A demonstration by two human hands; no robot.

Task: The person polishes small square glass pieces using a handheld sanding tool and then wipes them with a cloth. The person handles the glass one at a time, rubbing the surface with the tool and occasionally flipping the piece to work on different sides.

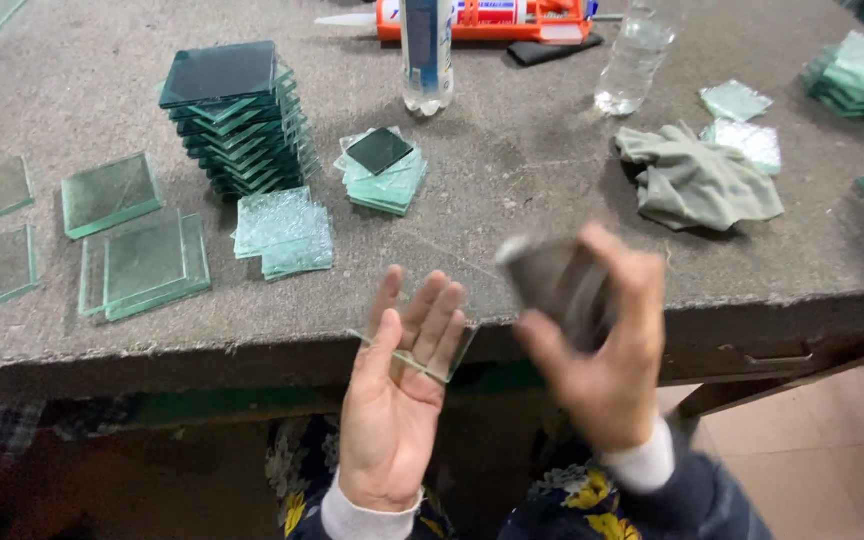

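A clear glass square [414, 352] was carried flat on the spread left hand [392, 400]; a grey cloth [552, 280] was pinched in the blurred right hand [592, 345]; stacked glass squares [237, 120] remained at the worktop's [512, 170] far-left part.

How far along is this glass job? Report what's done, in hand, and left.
Done, judging by looks: a tall stack of glass squares and a smaller pile stand on the table. In hand: left hand supports a clear pane; right hand holds a blurred grey cloth. Possibly left: loose panes at left.
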